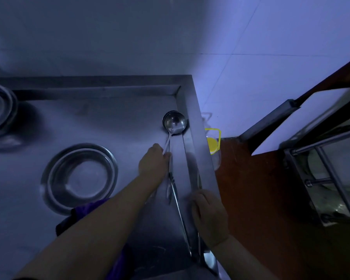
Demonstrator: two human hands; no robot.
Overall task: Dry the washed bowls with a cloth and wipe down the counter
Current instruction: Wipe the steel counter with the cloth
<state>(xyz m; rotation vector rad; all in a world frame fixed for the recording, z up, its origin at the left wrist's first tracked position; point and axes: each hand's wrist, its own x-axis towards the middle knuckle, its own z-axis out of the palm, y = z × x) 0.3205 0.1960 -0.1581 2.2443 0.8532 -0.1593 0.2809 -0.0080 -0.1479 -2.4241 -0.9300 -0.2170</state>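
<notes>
right edge: ladles [174, 123] lying against surface [113, 122] rim; left hand [153, 163] pinching a ladle handle
right hand [208, 214]: fingers gripping rim
middle: bowl [80, 176] sitting apart

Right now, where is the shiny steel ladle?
In the head view, the shiny steel ladle lies at the right side of the steel counter, its bowl against the raised right edge; the left hand pinches its handle.

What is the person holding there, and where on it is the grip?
The left hand pinches a metal ladle by its handle, just below the bowl. The right hand rests near the counter edge; whether it holds anything cannot be told.
</notes>
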